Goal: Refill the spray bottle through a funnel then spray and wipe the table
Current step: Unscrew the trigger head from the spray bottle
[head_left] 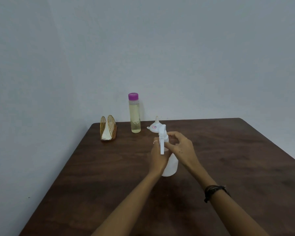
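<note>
A gold wire napkin holder (108,128) stood at the far left corner of the dark wooden tabletop (237,159), with a white napkin (106,134) tucked between its two arched sides. To its right, a clear refill bottle (134,113) with a purple cap stood upright near the wall, filled almost to the neck with pale yellow liquid. Just right of that bottle, a white funnel (154,125) lay mouth-down on the tabletop, spout pointing up.

Nearer the person, the white spray bottle (170,166) stood upright at the centre of the tabletop. The left hand (157,157), a ring on one finger, was wrapped around the bottle's upper body from the left side, fingers curled behind it. The right hand (180,147) was curled over the neck just under the spray head (162,139), thumb and fingers closed on the collar. The trigger hung down toward the person. A dark bracelet (215,192) circled the right wrist.
</note>
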`<state>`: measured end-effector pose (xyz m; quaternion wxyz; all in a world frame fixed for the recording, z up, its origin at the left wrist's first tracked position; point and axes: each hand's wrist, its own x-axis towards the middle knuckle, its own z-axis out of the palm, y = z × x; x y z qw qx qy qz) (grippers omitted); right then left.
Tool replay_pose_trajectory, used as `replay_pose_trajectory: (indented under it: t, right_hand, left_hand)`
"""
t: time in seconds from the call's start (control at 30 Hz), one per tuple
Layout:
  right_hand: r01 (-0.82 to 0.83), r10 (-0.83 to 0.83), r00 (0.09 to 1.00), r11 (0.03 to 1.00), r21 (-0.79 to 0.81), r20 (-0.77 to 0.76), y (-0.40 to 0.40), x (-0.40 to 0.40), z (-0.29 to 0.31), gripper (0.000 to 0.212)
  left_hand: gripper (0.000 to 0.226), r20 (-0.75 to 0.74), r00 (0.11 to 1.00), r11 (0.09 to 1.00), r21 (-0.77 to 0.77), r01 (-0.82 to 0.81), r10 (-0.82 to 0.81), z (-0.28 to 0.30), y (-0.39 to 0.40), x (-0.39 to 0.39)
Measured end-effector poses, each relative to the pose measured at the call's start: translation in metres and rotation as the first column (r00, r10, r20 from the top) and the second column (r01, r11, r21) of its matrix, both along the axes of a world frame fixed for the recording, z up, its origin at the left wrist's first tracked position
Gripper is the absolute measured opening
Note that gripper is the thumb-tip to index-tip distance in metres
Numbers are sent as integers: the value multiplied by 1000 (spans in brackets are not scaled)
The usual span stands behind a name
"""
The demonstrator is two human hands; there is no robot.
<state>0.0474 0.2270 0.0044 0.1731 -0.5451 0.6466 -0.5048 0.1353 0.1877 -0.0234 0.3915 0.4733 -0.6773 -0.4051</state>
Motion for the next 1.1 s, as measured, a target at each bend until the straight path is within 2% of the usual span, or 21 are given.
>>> replay_pose_trajectory:
  t: [0.07, 0.13, 0.27, 0.37, 0.43, 0.53, 0.6, 0.63, 0.7, 0.73, 0.8, 0.9, 0.97, 1.1]
  right_hand:
    - [125, -125, 992, 992, -29, -18, 0, 10, -5, 30]
    - [247, -248, 968, 968, -42, -24, 1, 17, -10, 36]
    - [307, -320, 946, 935, -177, -55, -5, 21, -21, 30]
    - [263, -274, 962, 937, -229, -17, -8, 15, -24, 25]
    - [228, -239, 971, 943, -244, -15, -9, 14, -23, 25]
    - [137, -144, 989, 968, -212, -19, -8, 6, -19, 20]
    - [-76, 87, 991, 991, -112, 99, -4, -9, -11, 17]
    - [-225, 232, 959, 973, -58, 161, 0, -17, -4, 19]
    - [-464, 444, 858, 886, 17, 256, 6, -28, 9, 24]
    - [-519, 488, 823, 854, 33, 292, 7, -31, 12, 28]
    - [-487, 455, 831, 873, 22, 320, 8, -33, 12, 38]
    - [-244, 242, 949, 970, -16, 201, 8, -37, -3, 52]
    - [-255, 258, 941, 966, -42, 219, 10, -33, -10, 60]
    - [-300, 295, 929, 954, -13, 222, 5, -10, -14, 83]
  left_hand:
    - [20, -21, 998, 997, 45, -63, 64, -4, 8, -5]
    - [13, -30, 992, 993, 0, -122, 122, -9, 14, -7]
    - [21, -64, 969, 966, -88, -245, 240, -13, 24, -9]
    - [28, -138, 951, 952, -97, -291, 277, -12, 23, -13]
    - [35, -121, 957, 961, -60, -271, 263, -10, 22, -13]
    - [22, -77, 971, 969, -79, -232, 226, -9, 22, -11]
    - [57, -11, 981, 973, -126, -193, 193, -7, 22, -10]
    - [70, 22, 983, 972, -153, -178, 184, -7, 22, -10]
    - [74, 52, 982, 971, -169, -171, 182, -8, 21, -11]
    - [70, 40, 981, 972, -145, -184, 191, -7, 21, -10]
    - [60, 21, 979, 973, -116, -198, 201, -5, 21, -9]
    - [55, 32, 979, 972, -130, -193, 199, -3, 24, -8]
    - [63, 33, 981, 975, -123, -184, 189, -4, 24, -8]
    - [24, 127, 971, 974, -132, -187, 203, -4, 22, -8]
